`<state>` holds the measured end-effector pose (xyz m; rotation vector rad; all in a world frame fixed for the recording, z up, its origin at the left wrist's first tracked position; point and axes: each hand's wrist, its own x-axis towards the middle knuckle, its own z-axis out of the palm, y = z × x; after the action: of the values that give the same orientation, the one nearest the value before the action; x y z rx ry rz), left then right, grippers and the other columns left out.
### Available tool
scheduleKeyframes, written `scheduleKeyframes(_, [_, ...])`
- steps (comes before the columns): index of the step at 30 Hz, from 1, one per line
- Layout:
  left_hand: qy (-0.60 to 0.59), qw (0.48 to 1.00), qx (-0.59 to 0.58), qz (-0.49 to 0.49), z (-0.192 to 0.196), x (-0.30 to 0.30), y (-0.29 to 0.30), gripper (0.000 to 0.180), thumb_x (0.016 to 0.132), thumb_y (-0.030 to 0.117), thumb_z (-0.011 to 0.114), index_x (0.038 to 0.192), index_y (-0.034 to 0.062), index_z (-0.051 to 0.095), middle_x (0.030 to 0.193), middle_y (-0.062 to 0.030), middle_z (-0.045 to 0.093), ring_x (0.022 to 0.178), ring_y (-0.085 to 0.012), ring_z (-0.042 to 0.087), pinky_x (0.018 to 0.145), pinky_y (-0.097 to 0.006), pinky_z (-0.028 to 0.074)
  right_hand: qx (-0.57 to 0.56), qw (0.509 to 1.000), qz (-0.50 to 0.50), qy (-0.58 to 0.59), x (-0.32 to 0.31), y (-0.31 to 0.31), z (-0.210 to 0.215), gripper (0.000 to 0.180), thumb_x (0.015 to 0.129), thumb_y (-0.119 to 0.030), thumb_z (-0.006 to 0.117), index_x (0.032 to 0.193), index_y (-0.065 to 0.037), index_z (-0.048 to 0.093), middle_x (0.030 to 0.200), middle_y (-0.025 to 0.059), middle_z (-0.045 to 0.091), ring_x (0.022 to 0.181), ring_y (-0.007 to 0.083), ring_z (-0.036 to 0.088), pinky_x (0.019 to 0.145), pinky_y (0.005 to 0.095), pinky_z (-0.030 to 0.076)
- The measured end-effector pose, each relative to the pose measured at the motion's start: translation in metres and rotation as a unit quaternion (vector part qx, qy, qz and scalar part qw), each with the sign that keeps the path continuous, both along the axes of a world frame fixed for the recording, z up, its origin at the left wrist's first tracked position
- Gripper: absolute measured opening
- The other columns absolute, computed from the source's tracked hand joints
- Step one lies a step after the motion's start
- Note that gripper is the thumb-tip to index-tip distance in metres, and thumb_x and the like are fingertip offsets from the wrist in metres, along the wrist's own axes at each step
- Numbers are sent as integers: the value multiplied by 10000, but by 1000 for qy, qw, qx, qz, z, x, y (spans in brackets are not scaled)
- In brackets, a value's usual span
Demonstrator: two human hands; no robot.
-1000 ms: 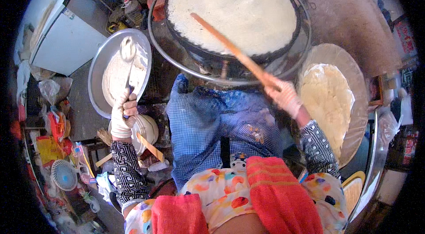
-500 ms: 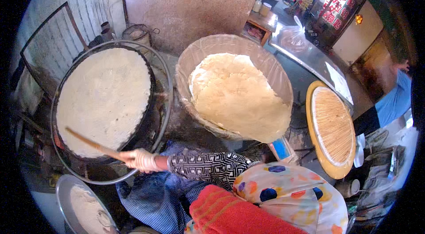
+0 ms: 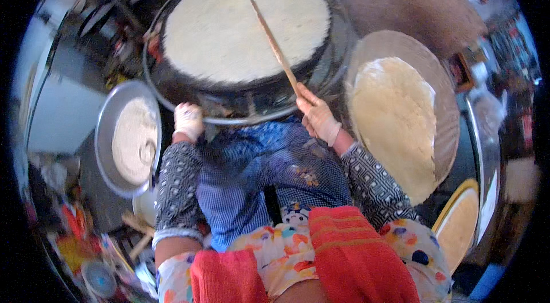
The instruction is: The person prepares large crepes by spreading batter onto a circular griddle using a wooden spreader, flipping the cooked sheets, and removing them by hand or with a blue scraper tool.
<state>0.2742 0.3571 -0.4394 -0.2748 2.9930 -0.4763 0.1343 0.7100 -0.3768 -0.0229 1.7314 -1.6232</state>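
A large round black griddle (image 3: 189,88) stands in front of me with a wide pale flatbread (image 3: 229,28) spread over it. My right hand (image 3: 317,116), in a light glove, grips a long thin wooden stick (image 3: 275,48) whose tip lies on the flatbread's upper middle. My left hand (image 3: 188,120), gloved too, rests closed at the griddle's near rim with nothing visible in it. A blue checked apron (image 3: 258,177) covers my lap below both hands.
A shallow metal bowl (image 3: 109,148) of pale batter sits at my left. A round basket tray (image 3: 441,102) holding cooked flatbreads (image 3: 395,119) is at my right, with another round woven tray (image 3: 458,225) lower right. Clutter and wooden sticks (image 3: 137,231) lie lower left.
The view has swung back to the left, bringing the griddle to the centre. The stick now points up across the flatbread, and my left hand is at the griddle's rim.
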Motion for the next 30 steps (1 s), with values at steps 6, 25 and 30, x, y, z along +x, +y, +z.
scheduleKeyframes(6, [-26,978,197,64,30,-31,153,240,792,317,632,964,161,694,870,-62,709,841,-261,682,769,-457,468,-52,989,112,-86,69,-53,-1,418,922,-176,635,1329,-249,573,665,-54,550,436,68,438,376,253,368])
scheduleKeyframes(25, [223,949,219,39,47,87,67,512,791,221,670,1252,63,513,1236,-167,514,1180,-373,460,1024,-500,333,-466,742,171,-451,79,-39,-48,289,1023,-388,396,1266,-298,524,520,-49,375,336,57,332,336,234,308])
scheduleKeyframes(30, [134,984,116,16,12,59,47,642,731,252,714,1319,145,478,1304,-141,471,1311,-353,360,1126,-553,189,-347,879,120,-303,55,-49,-10,396,1006,-418,446,1388,-314,431,542,-59,359,368,39,324,346,210,280])
